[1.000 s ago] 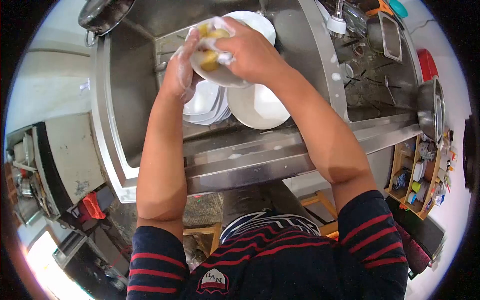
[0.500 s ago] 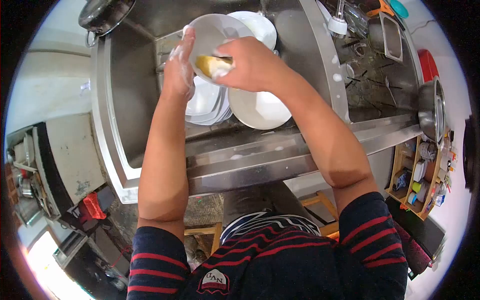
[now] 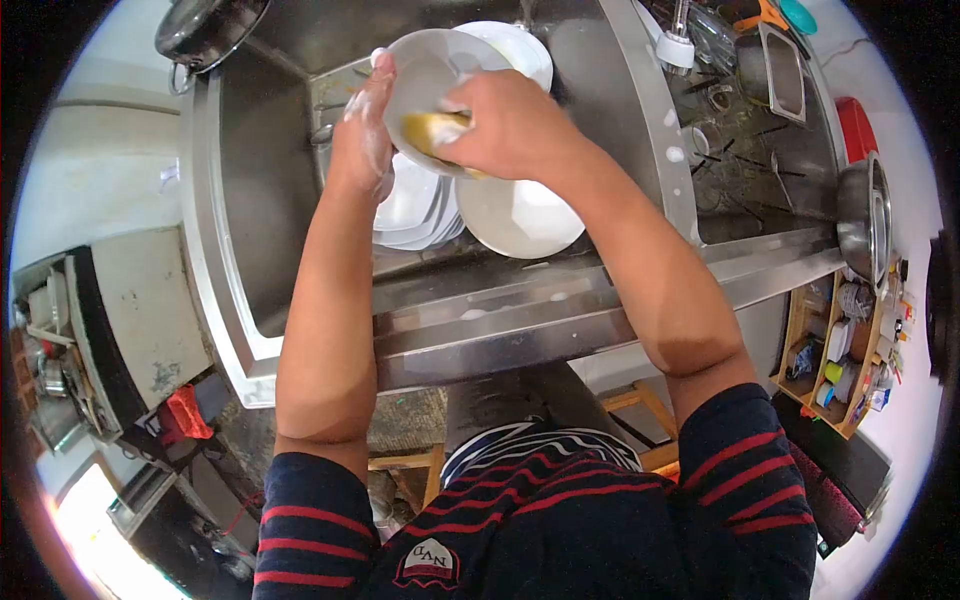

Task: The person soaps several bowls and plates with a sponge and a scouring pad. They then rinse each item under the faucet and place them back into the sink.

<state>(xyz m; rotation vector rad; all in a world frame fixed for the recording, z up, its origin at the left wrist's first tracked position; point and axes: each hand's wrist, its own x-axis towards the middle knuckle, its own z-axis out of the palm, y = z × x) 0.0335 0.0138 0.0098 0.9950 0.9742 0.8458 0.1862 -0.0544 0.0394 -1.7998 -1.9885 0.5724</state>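
Note:
A white bowl (image 3: 420, 75) is held tilted above the sink by my left hand (image 3: 364, 130), whose soapy fingers grip its left rim. My right hand (image 3: 505, 125) presses a yellow sponge (image 3: 428, 130) with foam against the inside of this bowl. Below, stacked white plates (image 3: 408, 200) lie in the sink, with a larger white bowl (image 3: 520, 220) to their right. Another white dish (image 3: 520, 50) sits behind the held bowl.
The metal sink (image 3: 500, 340) has a wide front edge. A dark pot (image 3: 208, 35) stands at its back left corner. Glasses and a metal container (image 3: 772, 75) are in the right basin, beside a steel bowl (image 3: 865, 220) and a faucet (image 3: 675, 48).
My right hand and the sponge have shifted slightly to the right inside the bowl. The bowl and my left hand have moved a little to the right too.

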